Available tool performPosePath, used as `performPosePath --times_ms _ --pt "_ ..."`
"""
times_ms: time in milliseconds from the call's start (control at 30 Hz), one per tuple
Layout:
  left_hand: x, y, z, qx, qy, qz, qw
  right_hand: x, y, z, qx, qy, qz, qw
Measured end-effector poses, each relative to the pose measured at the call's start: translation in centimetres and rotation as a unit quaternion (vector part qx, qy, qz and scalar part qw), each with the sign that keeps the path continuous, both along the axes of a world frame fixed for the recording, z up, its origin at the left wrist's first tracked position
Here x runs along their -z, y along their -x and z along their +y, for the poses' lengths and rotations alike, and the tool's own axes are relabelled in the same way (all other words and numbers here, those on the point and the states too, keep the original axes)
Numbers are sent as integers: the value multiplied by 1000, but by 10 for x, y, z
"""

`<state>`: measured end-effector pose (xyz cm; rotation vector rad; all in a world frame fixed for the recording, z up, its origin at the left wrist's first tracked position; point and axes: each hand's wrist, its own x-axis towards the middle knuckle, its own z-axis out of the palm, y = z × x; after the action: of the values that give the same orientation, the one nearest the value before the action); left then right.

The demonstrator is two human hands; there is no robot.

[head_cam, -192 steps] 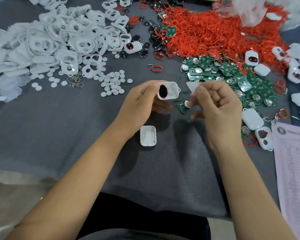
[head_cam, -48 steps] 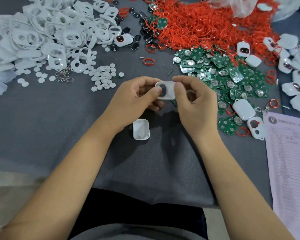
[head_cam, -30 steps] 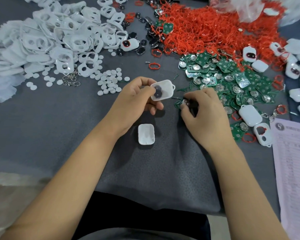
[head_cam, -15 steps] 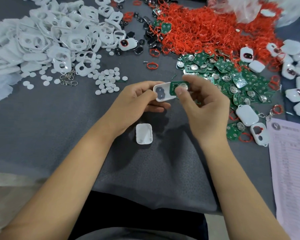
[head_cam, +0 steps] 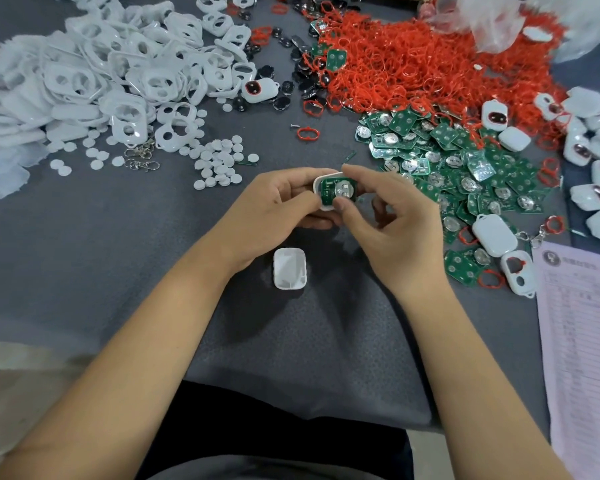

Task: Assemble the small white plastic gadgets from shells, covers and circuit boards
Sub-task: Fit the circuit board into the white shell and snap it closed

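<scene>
Looking down at our work surface, we see a grey cloth [head_cam: 84, 258] covering the table. At far left lies a heap of white covers [head_cam: 94, 77] with cut-out holes, then a scatter of small white discs [head_cam: 219, 161] and some metal clasps [head_cam: 141, 159]. Near the middle, close to us, a lone white shell [head_cam: 289, 268] rests on the cloth, hollow side up. Further right a big mound of red rings [head_cam: 413, 67] spreads at the far edge, with a pile of green circuit boards [head_cam: 465, 168] in front of it, finished white gadgets [head_cam: 596, 157] at far right, and a printed sheet [head_cam: 582, 341] at the near right.

Between our hands, above the cloth, is a white shell half [head_cam: 321, 181] with a green circuit board [head_cam: 336, 192] lying inside it, silver coin cell facing up.

Our left hand [head_cam: 274, 209] grips the shell half from the left, fingers curled beneath and thumb on its edge. Our right hand [head_cam: 392, 223] pinches the board, thumb on its near edge, forefinger over the far edge.
</scene>
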<state>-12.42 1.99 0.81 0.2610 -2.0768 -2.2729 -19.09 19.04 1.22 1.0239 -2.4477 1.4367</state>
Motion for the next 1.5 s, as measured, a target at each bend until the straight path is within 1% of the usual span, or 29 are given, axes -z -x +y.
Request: performPosePath --times_ms 267,467,567,767,1500 --pt "-1 0 0 -4 5 -1 1000 2 1 1 -5 -1 -14 1000" --pt "-2 -1 0 -2 12 -5 1000 5 1 0 1 -2 -3 1000" --pt "-2 -1 0 -5 14 -6 1000 6 0 0 21 11 -31 999" --pt "-3 -2 1 1 14 5 1000 7 5 1 44 -7 24 999" --pt "0 -2 0 0 23 8 1000 9 2 1 71 -28 13 997"
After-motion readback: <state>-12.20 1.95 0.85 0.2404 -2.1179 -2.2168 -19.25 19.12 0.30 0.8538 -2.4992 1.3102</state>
